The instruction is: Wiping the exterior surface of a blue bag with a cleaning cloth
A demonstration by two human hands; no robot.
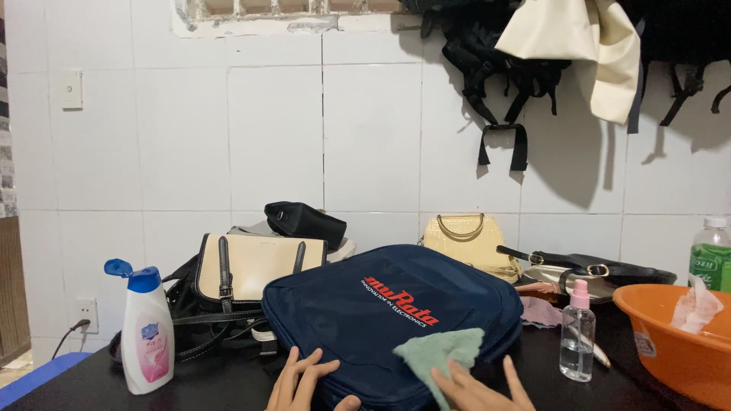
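Pressing down on a navy blue fabric bag [381, 320] with red and white lettering, a person's two bare hands work at the near edge of a black tabletop [91, 388]. The left hand [301, 380] lies flat on the bag's near-left corner, fingers spread wide and holding nothing. The right hand [480, 388] rests on a pale green folded cloth [438, 354], fingers extended and fanned over the cloth, which lies on the bag's near-right face; whether any finger curls under the cloth cannot be told. The bag sits at the middle of the table, tilted up toward the tiled wall.

To the left stands a white plastic bottle [147, 335] with a pink label and a blue flip cap, open. Behind it leans a cream handbag with black straps [251, 266], with a small black pouch [304, 221] above it. A pale yellow quilted handbag [468, 240] stands behind the blue bag, beside a black belted bag [586, 266]. To the right, a small clear spray bottle with a pink nozzle [577, 335] stands near an orange plastic basin [670, 342] holding a crumpled white tissue [697, 304]. A green-labelled drink bottle [712, 255] stands behind the basin. Dark bags and a cream garment [586, 46] hang on the wall.
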